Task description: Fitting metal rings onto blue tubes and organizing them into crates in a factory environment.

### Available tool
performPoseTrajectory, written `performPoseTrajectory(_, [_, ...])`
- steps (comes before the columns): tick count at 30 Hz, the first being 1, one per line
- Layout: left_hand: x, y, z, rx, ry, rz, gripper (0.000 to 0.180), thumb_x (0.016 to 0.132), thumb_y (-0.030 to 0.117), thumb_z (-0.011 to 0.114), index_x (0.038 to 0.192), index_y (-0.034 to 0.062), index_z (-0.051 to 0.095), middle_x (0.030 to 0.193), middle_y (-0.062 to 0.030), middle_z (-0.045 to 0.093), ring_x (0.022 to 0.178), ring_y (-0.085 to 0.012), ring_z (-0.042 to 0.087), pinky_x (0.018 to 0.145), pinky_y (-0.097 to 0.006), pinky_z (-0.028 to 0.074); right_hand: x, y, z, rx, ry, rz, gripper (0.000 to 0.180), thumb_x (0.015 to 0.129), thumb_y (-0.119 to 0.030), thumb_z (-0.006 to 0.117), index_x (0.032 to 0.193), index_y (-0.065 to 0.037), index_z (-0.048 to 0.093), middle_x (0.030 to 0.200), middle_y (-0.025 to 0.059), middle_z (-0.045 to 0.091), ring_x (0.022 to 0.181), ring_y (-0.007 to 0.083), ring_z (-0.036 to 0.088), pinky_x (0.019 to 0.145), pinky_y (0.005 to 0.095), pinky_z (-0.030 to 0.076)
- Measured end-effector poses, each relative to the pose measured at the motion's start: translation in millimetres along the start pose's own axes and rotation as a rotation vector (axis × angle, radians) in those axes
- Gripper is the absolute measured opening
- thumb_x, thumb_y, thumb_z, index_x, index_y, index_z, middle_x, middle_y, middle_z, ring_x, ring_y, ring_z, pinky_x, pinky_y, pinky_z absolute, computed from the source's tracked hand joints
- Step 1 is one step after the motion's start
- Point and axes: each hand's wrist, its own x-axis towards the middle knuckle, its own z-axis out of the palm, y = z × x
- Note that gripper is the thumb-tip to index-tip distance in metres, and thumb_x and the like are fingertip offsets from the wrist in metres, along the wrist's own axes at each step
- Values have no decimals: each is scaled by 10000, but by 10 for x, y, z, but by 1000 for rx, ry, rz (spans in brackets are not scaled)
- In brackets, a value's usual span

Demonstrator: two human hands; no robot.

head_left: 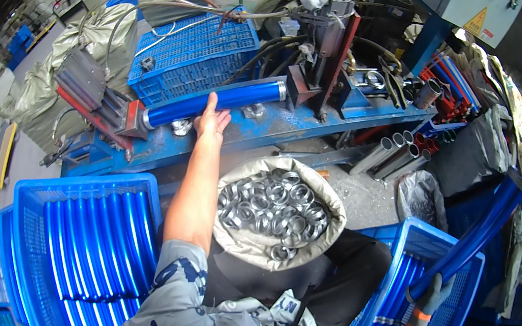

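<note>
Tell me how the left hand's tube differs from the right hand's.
The left tube lies between two brackets; the right tube slants up over the right crate.
The bare left hand touches the left tube near its middle; the gloved right hand grips the right tube low down.
The left tube shows metal rings at both ends; the right tube shows one on top, its lower end unclear.
Both are shiny blue.
</note>
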Motion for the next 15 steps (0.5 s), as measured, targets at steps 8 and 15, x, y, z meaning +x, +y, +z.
performPoseTrajectory(8, [230, -34, -280, 102, -96, -116, 891, 997, 597, 890, 1562, -11, 566, 1392, -336, 742, 1249, -494, 774, 1040, -613, 652, -914, 1468, -1195, -241, 51, 240, 568, 960, -15, 829, 1486, 42, 623, 1377, 146, 729, 1247, 284, 715, 1157, 434, 549])
performPoseTrajectory(15, [-253, 491, -2056, 391, -386, 284, 566, 1213, 299, 620, 1674, -10, 513, 1604, -247, 691, 1467, -363, 703, 1248, -479, 535, -2143, 2751, -1249, -1056, -88, 755, 763, 802, -510, 916, 1414, -85, 756, 1245, 212, 848, 1230, 414, 796, 1065, 507, 606])
